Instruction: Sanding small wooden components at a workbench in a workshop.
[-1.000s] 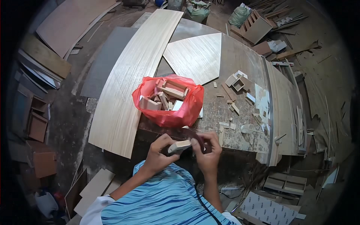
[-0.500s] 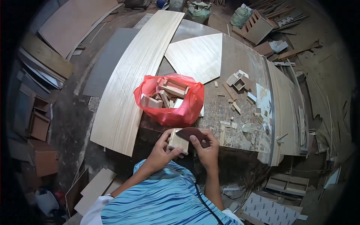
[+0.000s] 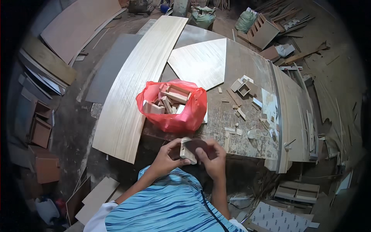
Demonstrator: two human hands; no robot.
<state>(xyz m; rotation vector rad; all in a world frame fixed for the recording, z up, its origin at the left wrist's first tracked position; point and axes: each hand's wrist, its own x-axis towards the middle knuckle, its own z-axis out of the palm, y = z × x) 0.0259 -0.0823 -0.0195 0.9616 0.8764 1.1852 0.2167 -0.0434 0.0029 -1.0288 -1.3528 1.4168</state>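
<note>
In front of my body my left hand [image 3: 166, 156] grips a small pale wooden block [image 3: 187, 154], fingers at its left side and lower edge. A dark brown sheet of sandpaper [image 3: 196, 144] is pinched in my right hand [image 3: 213, 157], thumb on top, and lies against the block's upper right side. Just beyond my hands a red plastic bag [image 3: 174, 124] stands on the worktable [image 3: 216, 116], filled with small wooden pieces and open-framed wooden parts [image 3: 176, 94].
A long pale board [image 3: 135, 85] lies left of the bag, overhanging the near edge. Behind is another pale panel [image 3: 201, 60]. Wood offcuts [image 3: 240, 113], a small square frame [image 3: 244, 90] and a clear cup [image 3: 253, 133] sit to the right. Planks and boxes line the floor.
The block has turned in my left hand, now tilted with another side showing. My right hand has brought the sandpaper lower, over the block's right side. The view has shifted slightly.
</note>
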